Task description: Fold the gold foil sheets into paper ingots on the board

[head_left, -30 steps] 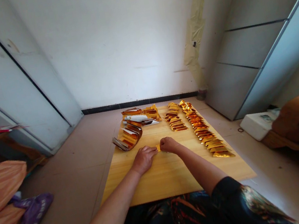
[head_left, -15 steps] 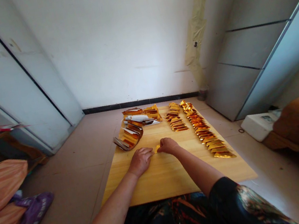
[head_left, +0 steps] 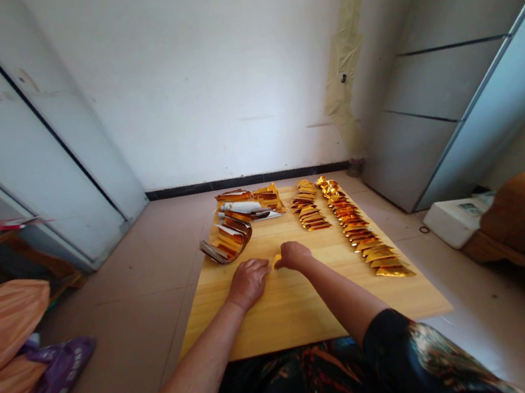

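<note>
A small piece of gold foil paper (head_left: 277, 262) lies on the wooden table (head_left: 283, 315), between my two hands. My right hand (head_left: 297, 255) is closed, with thumb and fingers pinching the paper's right end. My left hand (head_left: 249, 283) rests on the tabletop, its fingers together and pressed on the paper's left end. Most of the paper is hidden under the fingers. Beyond my left hand lies a curled stack of gold paper sheets (head_left: 234, 237). Folded gold paper pieces stand in a long row (head_left: 361, 233) on the right and a shorter row (head_left: 308, 207) beside it.
A white tube-shaped item (head_left: 241, 207) lies among the sheets at the table's back left. Orange and purple bags (head_left: 6, 330) sit on the floor to the left. On the right stand a grey refrigerator (head_left: 430, 85), a white box (head_left: 453, 224) and a wooden seat (head_left: 524, 211).
Both hands stay almost in place around the gold paper. My right hand and forearm have shifted very slightly; the rows and stacks look the same.
</note>
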{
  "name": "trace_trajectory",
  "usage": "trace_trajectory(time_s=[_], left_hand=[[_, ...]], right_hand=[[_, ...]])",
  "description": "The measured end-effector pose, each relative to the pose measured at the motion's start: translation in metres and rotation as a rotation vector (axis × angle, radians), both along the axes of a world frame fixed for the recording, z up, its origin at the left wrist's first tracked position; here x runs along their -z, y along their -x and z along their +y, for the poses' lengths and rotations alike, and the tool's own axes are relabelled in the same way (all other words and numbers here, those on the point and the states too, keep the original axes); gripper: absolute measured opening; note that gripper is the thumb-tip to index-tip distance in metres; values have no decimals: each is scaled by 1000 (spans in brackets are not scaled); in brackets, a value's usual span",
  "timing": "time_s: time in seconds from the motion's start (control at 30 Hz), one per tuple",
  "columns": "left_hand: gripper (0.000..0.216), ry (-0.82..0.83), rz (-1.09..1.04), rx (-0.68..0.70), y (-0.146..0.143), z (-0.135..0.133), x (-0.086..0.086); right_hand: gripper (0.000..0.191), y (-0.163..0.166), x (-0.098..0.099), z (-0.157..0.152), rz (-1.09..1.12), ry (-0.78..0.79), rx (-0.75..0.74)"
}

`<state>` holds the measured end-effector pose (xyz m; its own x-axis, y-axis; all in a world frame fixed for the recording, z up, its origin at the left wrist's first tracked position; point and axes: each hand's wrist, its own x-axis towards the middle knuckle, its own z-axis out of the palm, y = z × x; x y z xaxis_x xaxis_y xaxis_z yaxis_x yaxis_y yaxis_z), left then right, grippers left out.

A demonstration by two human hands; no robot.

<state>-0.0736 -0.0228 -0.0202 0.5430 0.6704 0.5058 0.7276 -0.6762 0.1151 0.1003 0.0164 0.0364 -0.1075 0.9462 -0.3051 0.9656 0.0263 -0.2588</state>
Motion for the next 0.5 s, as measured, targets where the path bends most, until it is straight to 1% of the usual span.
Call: trace_trajectory(time_s=[0.1, 0.27, 0.5], left_hand=[[26, 1, 2, -5, 0, 0, 0], [26, 1, 2, -1, 0, 1, 2], [27, -24, -4, 13, 1, 3, 4]], right_hand=[[50, -3, 1, 4, 0, -1, -24], [34, -10, 1, 5, 24, -4, -56], [25, -15, 2, 5, 48, -25, -44]])
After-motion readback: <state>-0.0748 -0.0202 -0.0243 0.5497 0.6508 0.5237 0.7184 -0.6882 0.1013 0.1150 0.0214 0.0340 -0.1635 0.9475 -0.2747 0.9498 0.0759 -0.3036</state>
